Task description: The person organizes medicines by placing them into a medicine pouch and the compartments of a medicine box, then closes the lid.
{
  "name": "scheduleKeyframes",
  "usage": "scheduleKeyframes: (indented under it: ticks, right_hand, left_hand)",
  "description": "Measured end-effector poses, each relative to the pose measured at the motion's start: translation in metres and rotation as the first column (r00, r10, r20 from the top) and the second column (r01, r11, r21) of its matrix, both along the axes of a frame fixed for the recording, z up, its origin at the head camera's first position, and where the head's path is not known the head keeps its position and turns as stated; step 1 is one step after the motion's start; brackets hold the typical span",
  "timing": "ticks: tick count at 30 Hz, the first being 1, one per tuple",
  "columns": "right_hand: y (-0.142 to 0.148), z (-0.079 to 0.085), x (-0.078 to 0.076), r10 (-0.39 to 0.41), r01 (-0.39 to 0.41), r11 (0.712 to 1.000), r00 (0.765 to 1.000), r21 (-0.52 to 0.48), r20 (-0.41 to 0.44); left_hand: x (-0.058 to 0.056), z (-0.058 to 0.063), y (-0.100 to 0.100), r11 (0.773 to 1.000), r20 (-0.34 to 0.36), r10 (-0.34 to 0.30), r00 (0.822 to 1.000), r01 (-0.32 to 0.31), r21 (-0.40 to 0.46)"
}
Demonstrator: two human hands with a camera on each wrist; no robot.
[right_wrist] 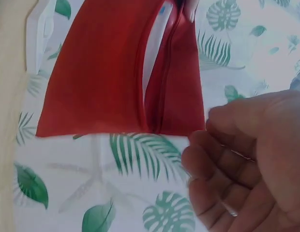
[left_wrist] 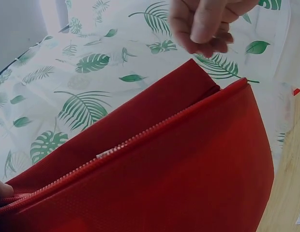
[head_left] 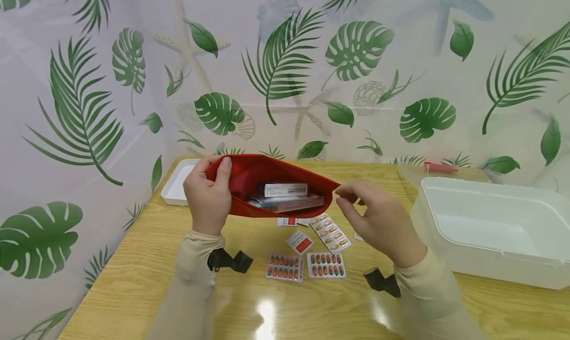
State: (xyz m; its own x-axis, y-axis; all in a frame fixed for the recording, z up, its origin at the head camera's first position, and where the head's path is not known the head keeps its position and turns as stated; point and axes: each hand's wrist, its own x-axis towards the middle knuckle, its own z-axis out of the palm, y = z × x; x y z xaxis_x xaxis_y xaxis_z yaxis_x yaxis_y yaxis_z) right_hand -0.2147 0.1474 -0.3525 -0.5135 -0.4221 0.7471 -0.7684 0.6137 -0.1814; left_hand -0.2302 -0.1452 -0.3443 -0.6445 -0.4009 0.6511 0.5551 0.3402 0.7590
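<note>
A red zip pouch [head_left: 242, 210] is held up over the table with its mouth unzipped and gaping. My left hand [head_left: 207, 197] grips its left end, thumb on the near side of the rim. Inside lie a small white medicine box [head_left: 286, 189] with a barcode and another flat box [head_left: 291, 203] under it. By the pouch's right corner is my right hand [head_left: 380, 221], its fingers loosely bent and nothing in them. In the left wrist view a small gap shows between that hand [left_wrist: 205, 24] and the red fabric [left_wrist: 188, 164].
Below the pouch, blister packs of capsules [head_left: 285, 267] and small white-and-red packets [head_left: 300, 242] lie on the wooden table [head_left: 133, 280]. A white lidless bin [head_left: 490, 256] stands at the right. At the back left is a shallow white tray [head_left: 173, 196]. Leaf-printed sheeting hangs behind.
</note>
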Motion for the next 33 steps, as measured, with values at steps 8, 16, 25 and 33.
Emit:
scheduleKeyframes:
  ticks: [8,16,25,33]
  right_hand:
    - [0.006,-0.020,-0.021,-0.027,-0.025,0.979,0.967,0.202,0.253]
    - [0.008,-0.045,-0.040,-0.032,-0.173,0.925,0.851,0.338,0.524]
    - [-0.001,-0.068,-0.039,-0.087,-0.285,0.884,0.678,0.370,0.730]
    - [-0.016,-0.082,-0.033,-0.137,-0.300,0.849,0.671,0.435,0.729]
  left_hand:
    - [-0.001,0.001,-0.004,1.000,0.004,0.001,1.000,-0.002,0.029]
    - [-0.002,0.001,-0.006,1.000,0.006,0.008,1.000,-0.009,0.025]
    - [-0.004,-0.002,-0.006,1.000,0.004,0.001,1.000,-0.001,0.009]
    - [-0.002,0.002,-0.003,1.000,0.009,0.017,1.000,-0.017,0.009]
